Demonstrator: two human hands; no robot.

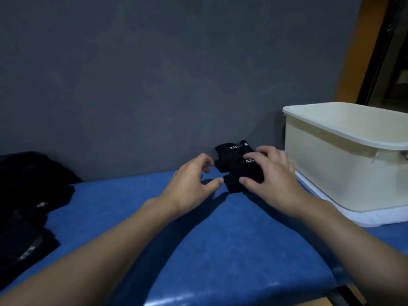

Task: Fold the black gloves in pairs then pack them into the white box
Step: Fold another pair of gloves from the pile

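Two overlapping black gloves [232, 160] with white lettering

A small bundle of black gloves [228, 159] with white letters sits at one o'clock. A heap of black gloves [26, 206] lies at nine o'clock. The white box [331, 168] stands open at three o'clock.

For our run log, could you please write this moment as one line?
right hand: grips black gloves | left hand: open beside them | white box: right of gloves | glove pile: far left
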